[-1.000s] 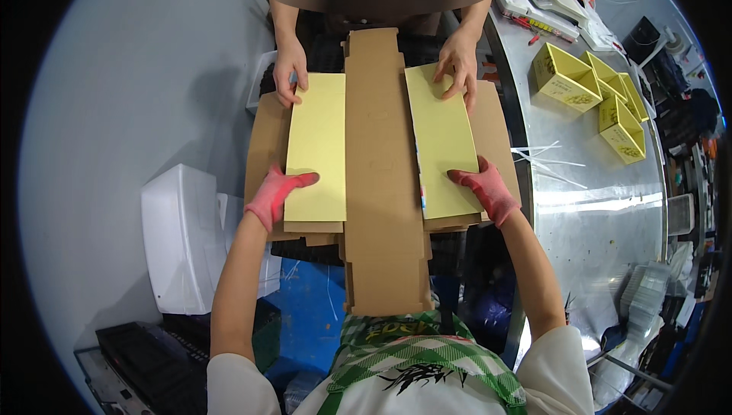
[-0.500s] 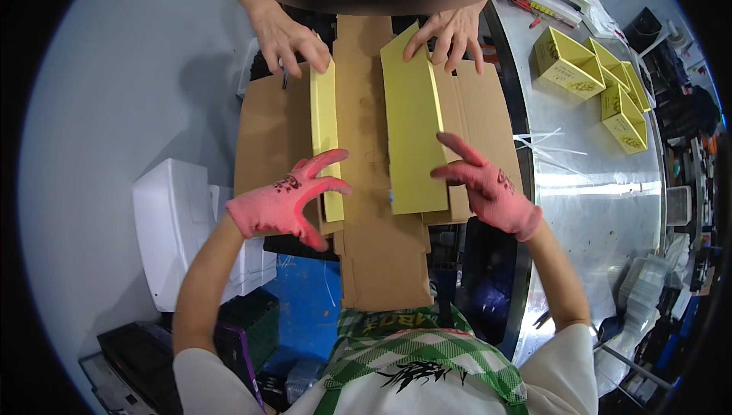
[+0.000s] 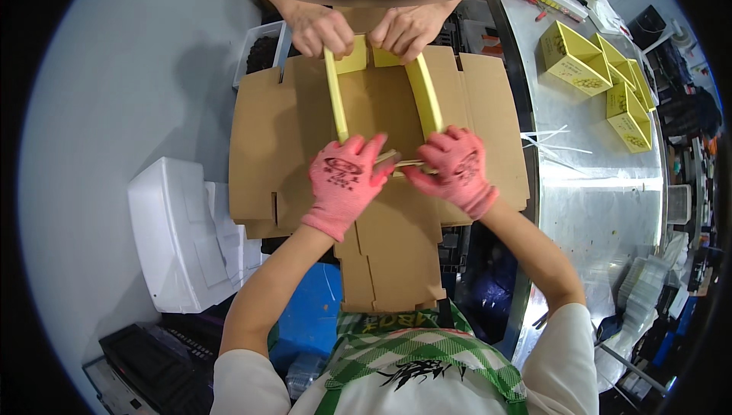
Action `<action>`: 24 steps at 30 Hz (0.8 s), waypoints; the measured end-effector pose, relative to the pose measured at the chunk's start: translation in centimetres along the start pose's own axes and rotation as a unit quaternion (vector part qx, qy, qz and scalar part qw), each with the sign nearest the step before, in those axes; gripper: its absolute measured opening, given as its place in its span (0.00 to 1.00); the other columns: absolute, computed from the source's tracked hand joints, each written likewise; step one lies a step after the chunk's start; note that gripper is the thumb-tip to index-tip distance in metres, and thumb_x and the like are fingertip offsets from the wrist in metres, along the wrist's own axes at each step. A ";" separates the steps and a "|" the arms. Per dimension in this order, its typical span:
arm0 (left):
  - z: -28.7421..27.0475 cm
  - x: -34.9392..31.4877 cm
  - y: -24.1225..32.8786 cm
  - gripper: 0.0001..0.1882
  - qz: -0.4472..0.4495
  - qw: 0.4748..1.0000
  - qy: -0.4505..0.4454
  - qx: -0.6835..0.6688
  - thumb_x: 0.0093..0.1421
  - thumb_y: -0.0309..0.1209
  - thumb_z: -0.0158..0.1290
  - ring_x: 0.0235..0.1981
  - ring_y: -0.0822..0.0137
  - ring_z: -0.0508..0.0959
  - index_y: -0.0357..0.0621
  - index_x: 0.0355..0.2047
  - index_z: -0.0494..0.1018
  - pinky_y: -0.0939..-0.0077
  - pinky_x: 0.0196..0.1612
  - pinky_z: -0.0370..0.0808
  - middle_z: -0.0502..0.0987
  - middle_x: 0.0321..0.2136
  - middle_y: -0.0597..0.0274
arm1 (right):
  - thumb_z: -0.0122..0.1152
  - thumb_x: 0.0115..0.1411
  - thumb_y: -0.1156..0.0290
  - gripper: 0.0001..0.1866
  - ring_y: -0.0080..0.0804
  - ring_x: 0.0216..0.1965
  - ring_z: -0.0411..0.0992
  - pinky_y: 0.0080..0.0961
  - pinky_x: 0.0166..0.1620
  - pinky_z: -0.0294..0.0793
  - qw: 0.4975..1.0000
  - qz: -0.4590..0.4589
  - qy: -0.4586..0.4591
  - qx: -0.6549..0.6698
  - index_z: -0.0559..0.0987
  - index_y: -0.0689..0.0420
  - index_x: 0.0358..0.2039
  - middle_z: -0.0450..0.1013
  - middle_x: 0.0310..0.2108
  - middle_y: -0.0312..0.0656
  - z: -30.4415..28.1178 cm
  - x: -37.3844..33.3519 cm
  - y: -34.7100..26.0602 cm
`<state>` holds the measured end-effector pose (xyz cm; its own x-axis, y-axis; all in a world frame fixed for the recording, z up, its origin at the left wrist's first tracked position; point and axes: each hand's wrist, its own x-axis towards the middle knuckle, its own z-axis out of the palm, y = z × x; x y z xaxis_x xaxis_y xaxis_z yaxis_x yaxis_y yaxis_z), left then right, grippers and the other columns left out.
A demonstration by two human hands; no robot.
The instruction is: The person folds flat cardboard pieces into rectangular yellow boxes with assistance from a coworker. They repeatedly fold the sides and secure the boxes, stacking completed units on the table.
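- At the bottom centre of the frame, a green-and-white checked apron (image 3: 427,355) covers the front of the wearer's white shirt.
- Just above it, flat brown corrugated cardboard (image 3: 400,251) spreads across the middle of the frame, with slots and stepped edges cut into it.
- Left of centre, the left hand (image 3: 339,180), in a pink printed glove, is closed on the near end of the left yellow panel (image 3: 337,98); its fingertips are slightly blurred.
- Right of centre, the right hand (image 3: 459,169), gloved alike, grips the near corner of the right yellow panel (image 3: 425,98), fingers bent over the wall and thumb toward the middle.
- Both panels stand on edge upon the cardboard at the centre of the frame, well apart along their length, their ends turned inward toward each other.
- At upper centre, a co-worker's bare hands (image 3: 322,31) pinch the far corners of the panels, one hand to each.
- At left, a white plastic container (image 3: 175,239) stands beside the cardboard.
- At right, a shiny metal table (image 3: 598,236) bears thin white strips (image 3: 545,142) and, farther up, open yellow boxes (image 3: 577,64).
- At upper left of centre, a white tray (image 3: 248,50) holds something dark.
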<state>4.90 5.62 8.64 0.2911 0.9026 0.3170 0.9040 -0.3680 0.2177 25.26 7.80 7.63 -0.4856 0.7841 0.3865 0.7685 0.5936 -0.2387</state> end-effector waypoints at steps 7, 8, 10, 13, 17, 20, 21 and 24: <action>-1.7 0.2 -0.6 0.30 0.039 0.992 -0.118 0.013 0.44 0.47 0.62 0.31 0.60 0.73 0.50 0.48 0.72 0.66 0.35 0.73 0.71 0.30 0.65 | 0.63 0.49 0.57 0.12 0.33 0.33 0.68 0.32 0.36 0.68 0.997 -0.031 -0.064 0.008 0.76 0.49 0.31 0.68 0.31 0.34 -0.5 1.2 -0.8; -1.6 0.5 -0.1 0.30 0.010 0.993 -0.113 0.015 0.43 0.50 0.62 0.31 0.60 0.73 0.50 0.45 0.74 0.66 0.35 0.73 0.71 0.30 0.65 | 0.62 0.51 0.60 0.14 0.33 0.35 0.69 0.33 0.38 0.69 0.995 -0.030 -0.074 0.053 0.76 0.49 0.37 0.68 0.35 0.35 -0.7 1.3 -0.6; -0.1 0.2 -0.6 0.27 0.002 0.998 -0.056 0.043 0.37 0.56 0.63 0.27 0.61 0.73 0.49 0.30 0.76 0.68 0.30 0.73 0.70 0.26 0.67 | 0.60 0.54 0.67 0.20 0.34 0.40 0.69 0.34 0.43 0.70 0.967 0.039 -0.052 0.245 0.72 0.51 0.49 0.67 0.44 0.39 -0.9 1.0 -0.5; 0.6 -0.5 -0.7 0.24 -0.002 0.999 -0.012 0.045 0.36 0.56 0.63 0.22 0.62 0.71 0.50 0.22 0.74 0.70 0.25 0.71 0.68 0.22 0.69 | 0.52 0.58 0.80 0.31 0.38 0.50 0.67 0.34 0.51 0.69 0.816 0.183 0.014 0.548 0.59 0.55 0.63 0.55 0.61 0.50 -2.8 -3.1 -0.5; 0.1 -0.7 0.5 0.22 0.037 0.996 0.020 0.077 0.37 0.53 0.64 0.19 0.63 0.68 0.51 0.16 0.70 0.72 0.21 0.69 0.66 0.19 0.69 | 0.56 0.49 0.76 0.35 0.40 0.54 0.64 0.45 0.59 0.64 0.982 -0.125 -0.132 0.051 0.65 0.38 0.59 0.61 0.57 0.44 -1.8 -11.0 -0.8; 0.8 -0.9 1.2 0.21 0.033 0.996 0.049 0.063 0.35 0.50 0.64 0.18 0.62 0.67 0.50 0.14 0.68 0.71 0.21 0.67 0.64 0.17 0.68 | 0.52 0.52 0.66 0.27 0.38 0.55 0.64 0.46 0.60 0.62 0.959 -0.229 -0.168 0.018 0.68 0.34 0.55 0.63 0.56 0.38 -1.1 -12.5 -1.5; 0.5 -0.9 1.1 0.21 0.031 0.997 0.043 0.063 0.35 0.50 0.65 0.18 0.62 0.67 0.50 0.14 0.68 0.71 0.21 0.67 0.64 0.17 0.68 | 0.52 0.51 0.65 0.27 0.37 0.55 0.64 0.46 0.60 0.62 0.955 -0.249 -0.161 0.026 0.69 0.35 0.55 0.63 0.56 0.37 -1.0 -12.2 -1.5; 0.3 -0.7 -0.1 0.20 0.023 0.999 0.003 0.047 0.35 0.49 0.65 0.20 0.61 0.69 0.50 0.17 0.70 0.70 0.23 0.69 0.66 0.19 0.68 | 0.57 0.49 0.61 0.24 0.37 0.54 0.64 0.45 0.59 0.63 0.961 -0.257 -0.093 0.043 0.74 0.40 0.49 0.66 0.52 0.37 -1.3 -11.3 -0.9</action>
<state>4.70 5.05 8.11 0.3308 0.8837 0.3311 0.9155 -0.3856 0.1146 30.62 -1.85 4.61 -0.8643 0.3965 0.3096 0.3732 0.9180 -0.1339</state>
